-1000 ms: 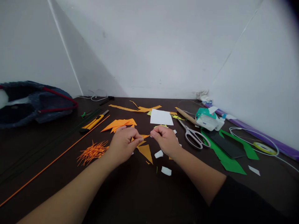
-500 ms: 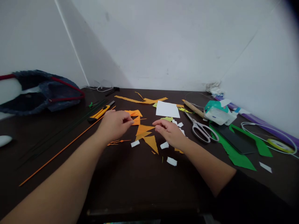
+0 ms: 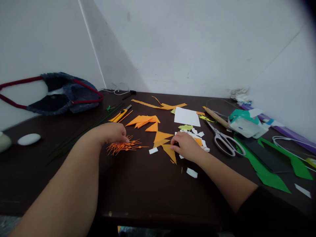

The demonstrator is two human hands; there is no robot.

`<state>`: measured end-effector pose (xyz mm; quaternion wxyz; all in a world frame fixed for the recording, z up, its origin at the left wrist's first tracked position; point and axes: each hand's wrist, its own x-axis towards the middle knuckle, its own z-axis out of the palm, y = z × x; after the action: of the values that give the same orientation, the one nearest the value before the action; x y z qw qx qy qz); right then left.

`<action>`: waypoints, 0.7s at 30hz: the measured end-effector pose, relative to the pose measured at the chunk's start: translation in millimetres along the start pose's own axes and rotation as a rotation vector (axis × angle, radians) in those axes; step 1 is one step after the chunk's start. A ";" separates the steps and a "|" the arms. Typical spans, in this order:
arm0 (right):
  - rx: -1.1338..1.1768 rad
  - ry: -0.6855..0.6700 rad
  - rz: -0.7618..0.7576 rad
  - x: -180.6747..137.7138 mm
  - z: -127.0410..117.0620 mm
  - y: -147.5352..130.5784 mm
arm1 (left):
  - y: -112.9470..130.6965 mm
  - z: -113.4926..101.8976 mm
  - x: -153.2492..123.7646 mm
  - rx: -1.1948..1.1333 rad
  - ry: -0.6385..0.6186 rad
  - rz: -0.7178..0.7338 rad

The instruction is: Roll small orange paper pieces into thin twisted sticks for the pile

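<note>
My left grip [image 3: 112,133] is curled knuckles-up over the heap of thin orange strips [image 3: 124,146], fingertips down among them. The back of the hand hides the fingers, so I cannot tell whether it pinches a strip. My right grip [image 3: 188,147] lies low on the bench [image 3: 148,187], fingers bent onto the orange triangle [image 3: 170,152] and against a scatter of white scraps [image 3: 200,134]. I cannot tell whether it holds anything either. Between the two lies a single white scrap [image 3: 153,150]. Just beyond are more orange offcuts [image 3: 143,121], then a white sheet [image 3: 187,116]. To the right of my right grip lie scissors [image 3: 225,141] with pale handles, a wooden stick [image 3: 216,118] and a white-and-teal dispenser [image 3: 244,123] whose label is too small to read. Green paper [image 3: 269,171] spreads beside a dark flat slab [image 3: 264,154]. Beyond my left grip lies a yellow cutter knife [image 3: 120,115], and at the far left a dark blue bag [image 3: 64,93] with red handles.
</note>
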<state>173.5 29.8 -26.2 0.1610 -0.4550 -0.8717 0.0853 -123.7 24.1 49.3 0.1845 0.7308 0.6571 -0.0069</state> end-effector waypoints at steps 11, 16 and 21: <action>0.035 0.074 0.056 -2.3 -9.1 -6.5 | 87.9 52.4 -0.4 -0.126 0.491 0.385; 0.088 0.120 0.095 -5.0 -14.3 -1.4 | 96.1 71.8 6.7 -0.134 0.513 0.431; -0.091 0.046 0.000 -5.1 -9.5 -6.7 | 92.1 67.5 9.9 -0.007 0.340 0.523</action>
<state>174.6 21.9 -16.4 0.1602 -0.4635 -0.8708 0.0350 -17.9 8.4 7.9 0.0699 0.8651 0.4683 0.1656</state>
